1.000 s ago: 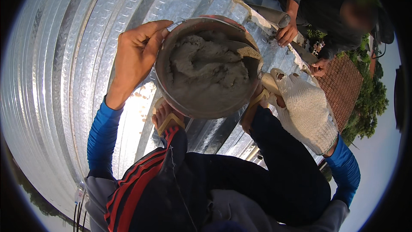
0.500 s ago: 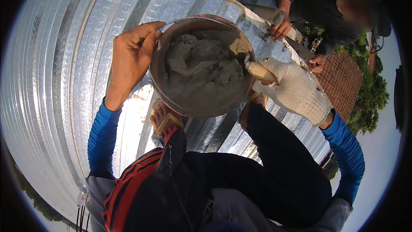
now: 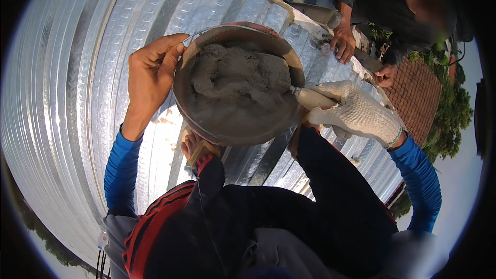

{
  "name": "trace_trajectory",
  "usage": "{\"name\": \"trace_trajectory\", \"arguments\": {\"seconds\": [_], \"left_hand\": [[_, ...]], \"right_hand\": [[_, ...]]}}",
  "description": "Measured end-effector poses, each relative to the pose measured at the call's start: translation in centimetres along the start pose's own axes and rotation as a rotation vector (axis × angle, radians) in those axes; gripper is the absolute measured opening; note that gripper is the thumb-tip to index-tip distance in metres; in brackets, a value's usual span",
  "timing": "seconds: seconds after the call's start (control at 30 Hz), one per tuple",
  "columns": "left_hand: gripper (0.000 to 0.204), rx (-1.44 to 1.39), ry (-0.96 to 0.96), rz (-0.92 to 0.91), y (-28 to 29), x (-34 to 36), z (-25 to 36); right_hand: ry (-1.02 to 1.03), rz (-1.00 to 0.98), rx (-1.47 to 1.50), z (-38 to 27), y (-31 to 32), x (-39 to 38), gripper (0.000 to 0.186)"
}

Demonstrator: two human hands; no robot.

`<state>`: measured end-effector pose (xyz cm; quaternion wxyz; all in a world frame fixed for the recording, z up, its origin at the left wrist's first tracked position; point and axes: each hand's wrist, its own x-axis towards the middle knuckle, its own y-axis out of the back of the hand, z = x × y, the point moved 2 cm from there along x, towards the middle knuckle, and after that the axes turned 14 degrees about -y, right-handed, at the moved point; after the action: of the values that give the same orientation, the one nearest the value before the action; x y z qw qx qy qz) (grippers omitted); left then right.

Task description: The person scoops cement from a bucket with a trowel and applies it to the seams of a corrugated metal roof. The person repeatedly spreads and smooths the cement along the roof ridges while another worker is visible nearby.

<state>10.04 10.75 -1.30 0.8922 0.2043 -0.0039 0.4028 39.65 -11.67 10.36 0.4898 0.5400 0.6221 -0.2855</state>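
At our left hand (image 3: 152, 80) we saw a thin metal bail (image 3: 207, 29); just right of it, a bucket (image 3: 295, 64) with a matt, smeared wall. The mortar (image 3: 232, 90) inside looked dull and lumpy. Our right hand (image 3: 351, 108) wore a glove (image 3: 374, 121) of coarse, matt knitted cloth around a smooth trowel handle (image 3: 313, 99). Left of the left hand ran glossy, ribbed, embossed sheet metal (image 3: 88, 77). Beyond the right hand, roof tiles (image 3: 416, 95) looked matt and rough.

Round bucket (image 3: 296, 67) holding wet grey mortar (image 3: 227, 101); trowel (image 3: 277, 74) blade touching mortar, pale handle (image 3: 314, 99) crossing right rim.
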Motion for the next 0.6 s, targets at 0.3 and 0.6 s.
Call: {"name": "trace_trajectory", "arguments": {"seconds": [0.3,0.6], "left_hand": [[0.019,-0.041,0.054,0.004,0.0,-0.2,0.0],[0.021,-0.002,0.085,-0.047,0.1,0.2,0.5]], "right_hand": [[-0.132,0.060,-0.120,0.4,0.8,-0.1,0.060],[0.146,0.144,-0.290,4.5,1.6,-1.4,0.072]]}}
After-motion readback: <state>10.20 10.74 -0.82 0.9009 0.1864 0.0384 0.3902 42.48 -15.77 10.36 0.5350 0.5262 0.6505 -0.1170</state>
